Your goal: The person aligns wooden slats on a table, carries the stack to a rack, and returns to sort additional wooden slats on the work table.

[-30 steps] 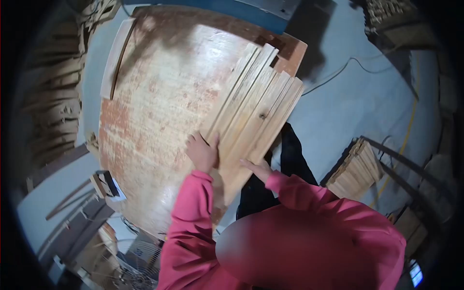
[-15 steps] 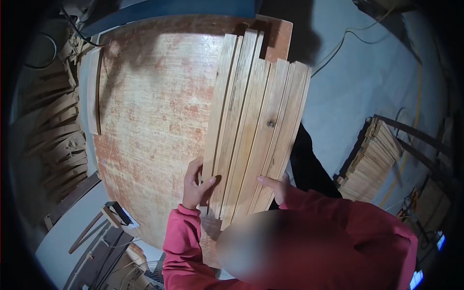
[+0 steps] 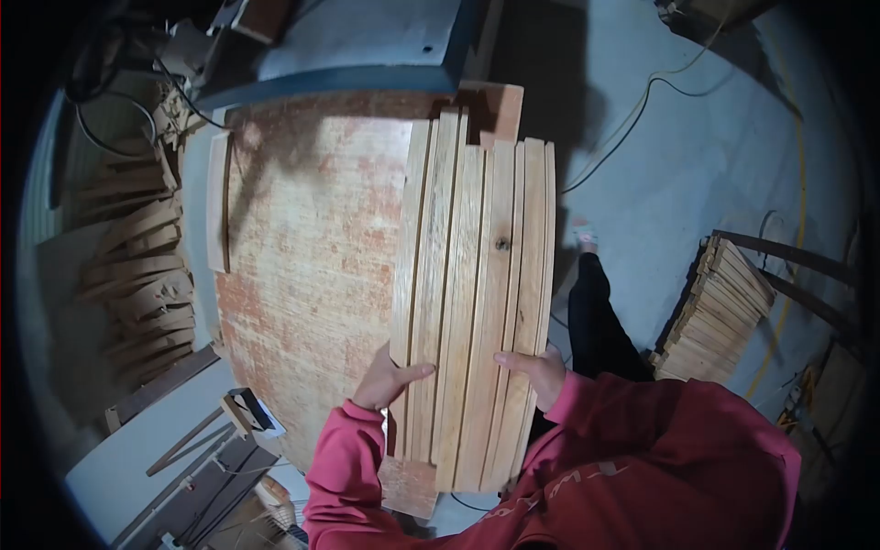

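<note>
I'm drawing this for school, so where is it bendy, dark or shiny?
Head view: the tabletop bows at its left edge, probably from the lens; picture corners fade to black; pale glare whitens its far part; dark shadow lies on the floor.

This looks like a woodworking workshop. A worn wooden table, its surface scuffed and patchy, butts against a blue-edged metal machine at its far edge, and rough wood pieces are heaped beyond its left edge. Past its right edge, a stack of cut slats stands on a bare floor crossed by a loose cable.
</note>
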Motion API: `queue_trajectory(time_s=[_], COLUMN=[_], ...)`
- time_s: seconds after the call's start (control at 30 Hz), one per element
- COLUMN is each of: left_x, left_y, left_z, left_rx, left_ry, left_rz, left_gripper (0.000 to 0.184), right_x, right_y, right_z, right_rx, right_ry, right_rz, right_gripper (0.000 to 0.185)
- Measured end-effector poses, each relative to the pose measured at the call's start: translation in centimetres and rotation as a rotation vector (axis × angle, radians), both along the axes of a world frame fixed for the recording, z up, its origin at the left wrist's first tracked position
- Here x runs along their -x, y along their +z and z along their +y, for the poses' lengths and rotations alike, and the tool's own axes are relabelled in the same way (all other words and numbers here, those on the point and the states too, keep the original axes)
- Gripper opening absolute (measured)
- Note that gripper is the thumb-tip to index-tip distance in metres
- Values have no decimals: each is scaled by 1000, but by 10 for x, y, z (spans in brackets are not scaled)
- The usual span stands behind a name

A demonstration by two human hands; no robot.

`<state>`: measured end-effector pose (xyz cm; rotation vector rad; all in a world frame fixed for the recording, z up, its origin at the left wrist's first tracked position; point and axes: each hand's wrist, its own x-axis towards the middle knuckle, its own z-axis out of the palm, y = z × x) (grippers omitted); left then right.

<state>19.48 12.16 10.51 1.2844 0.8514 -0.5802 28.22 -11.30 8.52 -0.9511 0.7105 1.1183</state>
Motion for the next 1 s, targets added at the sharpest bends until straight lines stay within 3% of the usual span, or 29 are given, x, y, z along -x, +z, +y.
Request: queue_trajectory(time_s=[0.23, 0.6, 0.77, 1.0], left_x=[-55, -329, -439, -591], left_y=[55, 136, 164, 160], left_z=[-70, -216, -234, -207], left_rx=[-124, -7, 105, 101], left_ry=[-138, -87, -9, 67], left_rz=[-12, -261, -445, -618], left_gripper=[57, 53, 43, 40], right_x=[-46, -274, -401, -584], right_y=[46, 88, 132, 133], right_z=[-73, -218, -229, -200], right_rx=[-17, -93, -175, -200], right_ry=[-20, -149, -196, -105], right_rz=[125, -211, -429, -587], right_gripper=[32, 21, 23, 24])
